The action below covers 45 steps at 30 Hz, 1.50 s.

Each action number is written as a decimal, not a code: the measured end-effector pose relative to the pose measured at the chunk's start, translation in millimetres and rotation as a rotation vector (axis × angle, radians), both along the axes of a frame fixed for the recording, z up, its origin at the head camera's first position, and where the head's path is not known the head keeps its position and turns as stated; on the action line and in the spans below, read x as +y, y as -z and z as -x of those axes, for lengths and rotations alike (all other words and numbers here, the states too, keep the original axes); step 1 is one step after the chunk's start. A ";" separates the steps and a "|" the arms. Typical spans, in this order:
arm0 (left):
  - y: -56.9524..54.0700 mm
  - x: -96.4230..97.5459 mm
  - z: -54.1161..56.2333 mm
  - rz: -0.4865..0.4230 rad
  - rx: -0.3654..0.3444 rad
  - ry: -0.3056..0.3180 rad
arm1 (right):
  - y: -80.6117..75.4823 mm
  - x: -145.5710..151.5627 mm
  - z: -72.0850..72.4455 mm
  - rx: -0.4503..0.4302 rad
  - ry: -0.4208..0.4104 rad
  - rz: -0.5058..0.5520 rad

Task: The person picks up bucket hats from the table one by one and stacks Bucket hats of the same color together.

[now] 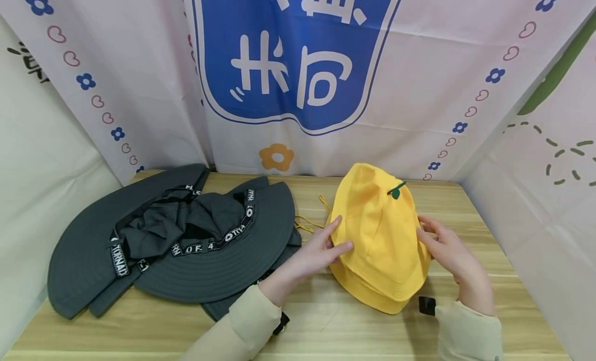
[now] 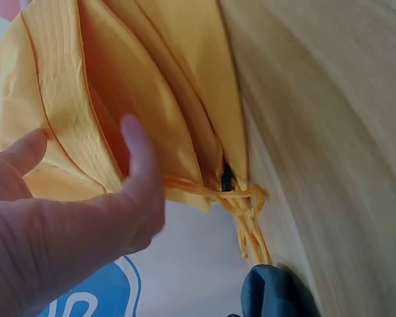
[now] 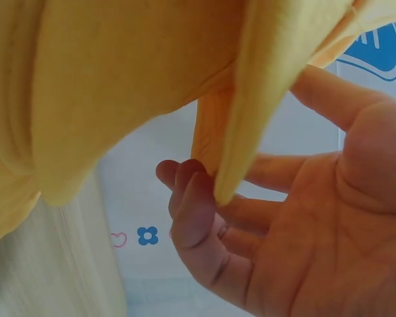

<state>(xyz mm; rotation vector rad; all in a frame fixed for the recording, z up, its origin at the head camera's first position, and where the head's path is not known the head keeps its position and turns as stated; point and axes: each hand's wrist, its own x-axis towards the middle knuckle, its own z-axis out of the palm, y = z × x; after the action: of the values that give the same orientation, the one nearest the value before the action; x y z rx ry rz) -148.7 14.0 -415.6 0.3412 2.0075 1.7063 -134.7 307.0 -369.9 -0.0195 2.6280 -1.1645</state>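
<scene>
A yellow bucket hat (image 1: 379, 242) with a small green stem (image 1: 396, 190) on its crown stands on the wooden table (image 1: 326, 325). My left hand (image 1: 339, 234) touches its left side with straight fingers. My right hand (image 1: 426, 231) rests against its right side. In the left wrist view the left hand (image 2: 86, 168) lies against the folded yellow brim (image 2: 72, 99), and a yellow cord (image 2: 247, 221) hangs from the hat. The right wrist view shows the right hand (image 3: 264, 178) with its palm up and fingers loosely curled under the brim's edge (image 3: 231, 158), which it does not pinch.
Dark grey wide-brimmed hats (image 1: 186, 242) with lettered black bands lie piled on the table's left half. Printed cloth walls (image 1: 298, 81) close the table in at the back and on both sides. A loose yellow cord (image 1: 307, 224) trails between the hats.
</scene>
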 end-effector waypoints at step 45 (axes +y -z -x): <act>15.0 21.7 -12.3 0.355 0.210 0.130 | -24.2 -26.6 -21.8 0.282 -0.247 -0.081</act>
<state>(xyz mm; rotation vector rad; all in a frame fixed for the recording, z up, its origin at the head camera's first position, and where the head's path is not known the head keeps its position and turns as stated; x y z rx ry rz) -136.3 35.7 -430.6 0.5308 2.3317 1.2484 -112.9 280.4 -345.8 -0.5132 2.8068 -1.0351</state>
